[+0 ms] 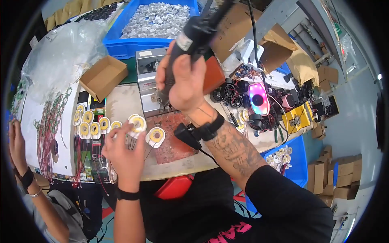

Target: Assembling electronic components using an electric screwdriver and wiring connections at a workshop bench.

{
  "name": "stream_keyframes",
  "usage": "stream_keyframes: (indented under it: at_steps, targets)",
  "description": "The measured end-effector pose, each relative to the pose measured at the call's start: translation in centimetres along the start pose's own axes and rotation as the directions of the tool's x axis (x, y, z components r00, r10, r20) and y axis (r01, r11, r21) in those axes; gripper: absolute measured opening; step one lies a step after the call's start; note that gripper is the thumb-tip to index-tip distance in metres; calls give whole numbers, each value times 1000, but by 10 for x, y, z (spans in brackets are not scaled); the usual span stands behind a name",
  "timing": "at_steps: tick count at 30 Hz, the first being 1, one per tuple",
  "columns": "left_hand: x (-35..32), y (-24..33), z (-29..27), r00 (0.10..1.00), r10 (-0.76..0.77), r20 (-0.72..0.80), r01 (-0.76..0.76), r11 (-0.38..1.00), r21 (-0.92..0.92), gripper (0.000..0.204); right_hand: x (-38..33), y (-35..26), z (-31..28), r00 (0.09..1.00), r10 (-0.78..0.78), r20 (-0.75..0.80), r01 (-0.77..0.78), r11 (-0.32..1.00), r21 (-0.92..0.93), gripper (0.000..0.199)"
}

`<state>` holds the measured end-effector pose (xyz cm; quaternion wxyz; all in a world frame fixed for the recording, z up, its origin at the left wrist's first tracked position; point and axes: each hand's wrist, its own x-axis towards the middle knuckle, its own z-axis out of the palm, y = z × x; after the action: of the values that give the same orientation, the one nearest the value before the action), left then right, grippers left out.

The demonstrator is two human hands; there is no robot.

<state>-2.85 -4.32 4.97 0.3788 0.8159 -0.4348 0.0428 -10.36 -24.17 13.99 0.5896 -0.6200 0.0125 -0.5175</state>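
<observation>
far left, a co-worker's hand (17, 141) with a black wristband rests on a white sheet (30, 133) strewn with red and green wire bundles (50, 125). next, a row of white coil discs with yellow centres (91, 123) lies on the bench, an open cardboard box (103, 77) behind them. left hand (123, 152), black wristband, pinches one coil disc (137, 123) at its fingertips, wire leads hanging under it; another coil disc (155, 136) lies just beside on a reddish mat (174, 137). right hand (182, 81) is clenched around a black power screwdriver (194, 34), held up tilted over a grey metal fixture (150, 81), tip hidden by the hand. blue bin of small white parts (156, 20) behind. right side: a pile of black fans and wiring (243, 97), one lit pink.
</observation>
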Motion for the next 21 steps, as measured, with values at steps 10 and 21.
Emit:
stream_keyframes:
  at_steps: [10,21]
  targets:
    - [-24,19,18,973,220,71,-224,974,42,30,-31,16,-20,979,201,15,-201,980,-10,70]
    - [-27,30,30,971,214,106,-219,975,33,25,-64,-10,-6,964,264,6,-264,961,79,84]
